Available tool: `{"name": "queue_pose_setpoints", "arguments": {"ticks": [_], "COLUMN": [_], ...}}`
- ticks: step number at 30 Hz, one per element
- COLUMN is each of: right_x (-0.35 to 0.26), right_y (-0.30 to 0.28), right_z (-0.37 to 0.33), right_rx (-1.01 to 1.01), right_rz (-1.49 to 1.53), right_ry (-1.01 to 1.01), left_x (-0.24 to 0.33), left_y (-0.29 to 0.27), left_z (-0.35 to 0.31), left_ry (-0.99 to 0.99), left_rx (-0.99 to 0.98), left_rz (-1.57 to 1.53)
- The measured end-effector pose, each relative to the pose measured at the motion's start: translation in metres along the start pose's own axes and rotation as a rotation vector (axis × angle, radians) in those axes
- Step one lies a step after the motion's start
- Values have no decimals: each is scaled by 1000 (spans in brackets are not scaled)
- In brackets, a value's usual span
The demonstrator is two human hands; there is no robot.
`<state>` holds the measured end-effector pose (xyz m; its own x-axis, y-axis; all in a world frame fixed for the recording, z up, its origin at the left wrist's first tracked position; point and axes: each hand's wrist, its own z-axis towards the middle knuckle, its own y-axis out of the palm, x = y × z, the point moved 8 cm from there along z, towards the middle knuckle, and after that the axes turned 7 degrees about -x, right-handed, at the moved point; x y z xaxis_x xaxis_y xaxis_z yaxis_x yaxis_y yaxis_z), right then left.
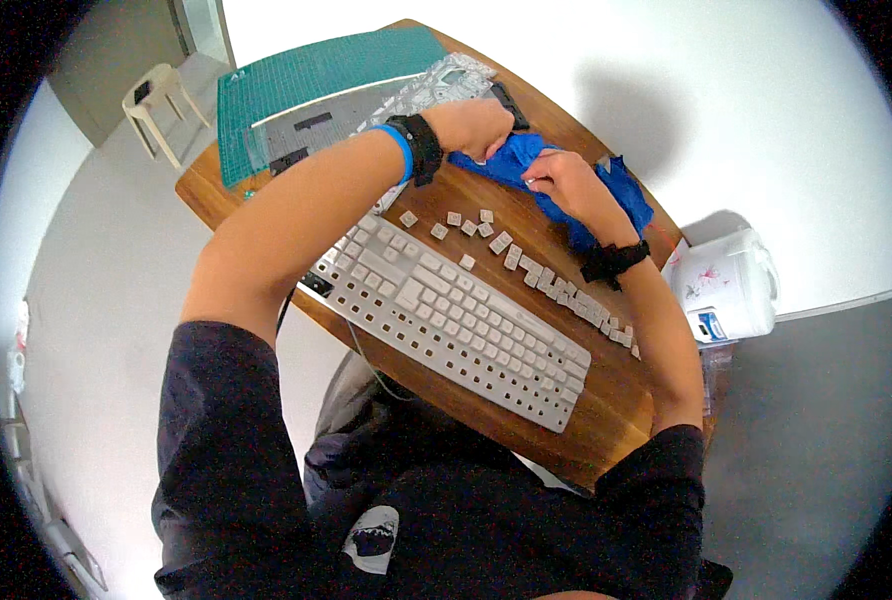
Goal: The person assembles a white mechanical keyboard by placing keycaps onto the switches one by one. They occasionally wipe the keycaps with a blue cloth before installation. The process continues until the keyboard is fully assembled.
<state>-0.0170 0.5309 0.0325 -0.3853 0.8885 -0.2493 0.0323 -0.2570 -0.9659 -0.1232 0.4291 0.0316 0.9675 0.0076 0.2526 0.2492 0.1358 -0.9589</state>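
The pale keyboard lies flat at the near side of the wooden table, its near rows largely bare sockets and many caps seated in its far rows. Loose keycaps form a ragged line just beyond it, running from left to far right, probably set there so each is within easy reach and apart from the board. Beyond them the blue cloth is bunched between both hands, which seems to let it serve as a wiping surface. The right hand closes thumb and fingers in a narrow pinch above the cloth, on a small pale piece, perhaps a keycap, though it is too small to be sure. The left hand curls down at the cloth's left end, perhaps steadying it; its fingertips are poorly seen, so I cannot tell whether it grips anything. The green cutting mat and crinkled clear plastic sit far left, seemingly out of the way.
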Motion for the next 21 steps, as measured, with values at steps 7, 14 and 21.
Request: {"name": "queue_pose_setpoints", "arguments": {"ticks": [7, 14, 21], "right_x": [-33, -8, -1], "right_y": [9, 10, 2], "right_z": [21, 9, 17], "right_rx": [61, -121, 97], "right_rz": [50, -95, 164], "right_ry": [-4, 82, 148], "left_x": [2, -5, -7], "left_y": [-1, 5, 6], "left_z": [6, -4, -2], "left_ry": [-70, 64, -56], "left_rx": [-74, 77, -48], "left_rz": [85, -2, -3]}}
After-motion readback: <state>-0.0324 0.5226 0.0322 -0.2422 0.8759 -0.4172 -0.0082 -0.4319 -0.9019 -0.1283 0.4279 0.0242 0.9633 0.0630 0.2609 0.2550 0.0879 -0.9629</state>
